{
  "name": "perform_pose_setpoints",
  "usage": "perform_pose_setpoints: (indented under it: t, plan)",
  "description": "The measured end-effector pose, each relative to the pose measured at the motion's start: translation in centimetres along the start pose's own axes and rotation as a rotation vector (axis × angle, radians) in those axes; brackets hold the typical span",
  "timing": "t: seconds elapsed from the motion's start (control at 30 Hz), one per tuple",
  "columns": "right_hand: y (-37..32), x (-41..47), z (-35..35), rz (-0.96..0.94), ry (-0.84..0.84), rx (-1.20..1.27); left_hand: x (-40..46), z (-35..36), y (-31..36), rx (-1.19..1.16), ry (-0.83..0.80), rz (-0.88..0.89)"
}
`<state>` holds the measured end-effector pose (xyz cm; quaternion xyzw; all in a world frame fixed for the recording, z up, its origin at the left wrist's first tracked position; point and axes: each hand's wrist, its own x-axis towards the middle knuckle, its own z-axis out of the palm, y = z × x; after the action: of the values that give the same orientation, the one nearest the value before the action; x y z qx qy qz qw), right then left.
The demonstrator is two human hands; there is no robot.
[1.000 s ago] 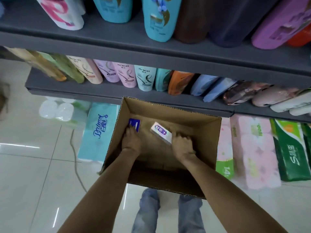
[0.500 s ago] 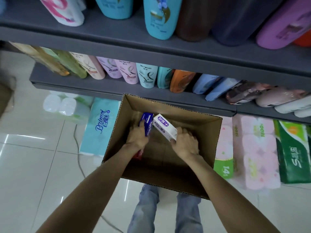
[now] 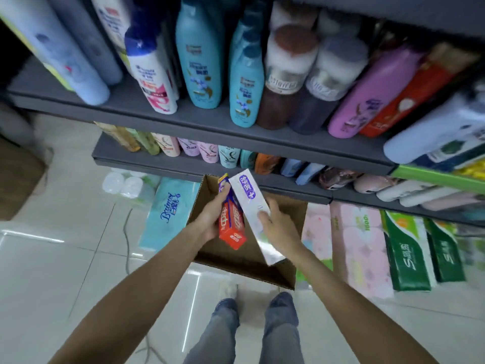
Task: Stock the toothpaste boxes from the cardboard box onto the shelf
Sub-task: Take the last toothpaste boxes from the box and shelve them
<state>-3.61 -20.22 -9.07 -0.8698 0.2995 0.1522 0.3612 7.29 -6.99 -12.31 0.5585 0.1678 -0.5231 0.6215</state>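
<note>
Left hand (image 3: 210, 219) grips red box (image 3: 232, 227); right hand (image 3: 278, 227), white box (image 3: 253, 208) (above carton (image 3: 262, 266)).

Illumination is even and moderately bright, with a cool cast. Overhead sources reflect as white streaks on the glossy floor (image 3: 65, 271), strongest at the left edge and between the legs. Shadows are soft; the box (image 3: 252, 261) interior is darker than its rim. Motion blur softens the whole view, heaviest on the bottles (image 3: 246, 82) of the upper shelf (image 3: 183, 119) and at the right edge. Label text is mostly unreadable. Wide-angle distortion bends the shelf edges and tilts objects outward near the corners
</note>
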Motion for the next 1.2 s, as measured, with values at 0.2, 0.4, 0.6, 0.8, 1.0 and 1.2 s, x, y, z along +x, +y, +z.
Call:
perform_pose_setpoints:
  t: [0.2,0.4,0.6,0.8,1.0,1.2]
  plan:
    - [0.4,0.7,0.2,-0.068,0.077,-0.061,0.0,-0.7,0.3,0.201,0.094,-0.002]
    - [-0.7,0.1,-2.8,-0.122,0.098,0.004,-2.5,-0.3,2.6,0.22,0.059,0.086]
    - [-2.2,-2.1,-8.3,-0.219,0.114,0.132,-7.6,1.6,6.2,0.208,0.054,0.121]
    - [-4.1,-6.5,-18.8,-0.557,0.31,0.164,-14.2,6.1,10.2,0.524,0.117,0.572]
    - [-5.0,-9.6,-30.9,-0.695,0.639,-0.022,-18.0,11.7,15.6,0.985,0.192,1.102]
    - [-6.1,-7.7,-39.5,-0.715,0.872,-0.463,-19.0,14.8,19.8,1.184,0.323,1.294]
